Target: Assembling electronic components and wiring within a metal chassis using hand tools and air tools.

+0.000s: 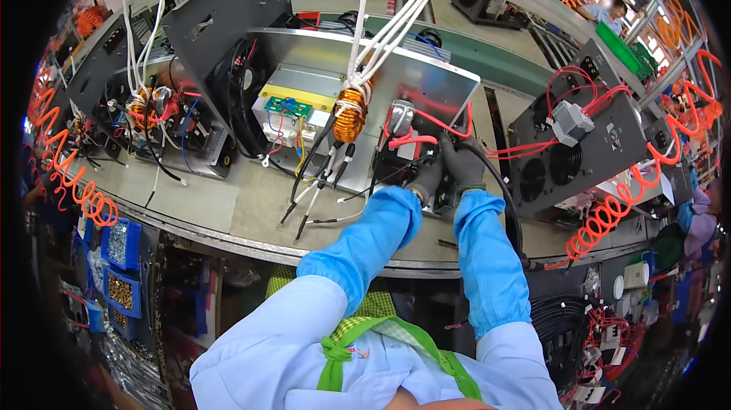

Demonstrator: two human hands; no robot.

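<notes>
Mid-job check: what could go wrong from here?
The red cables beside the left hand and right hand might get tugged or pinched. The black hose passing close to the right sleeve could snag it. The loose leads on the bench may catch if the unit shifts.

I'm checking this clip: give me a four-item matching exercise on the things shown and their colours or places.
Column one:
1. Wire coil
2. Circuit board
3. Small-parts bins
4. Right hand

Column two:
A. Blue, below the bench edge at left
B. Dark-gloved, beside the left hand
C. Copper-coloured, with white wires leading up from it
D. Green, just left of the coil

Pairs: 1-C, 2-D, 3-A, 4-B
</notes>
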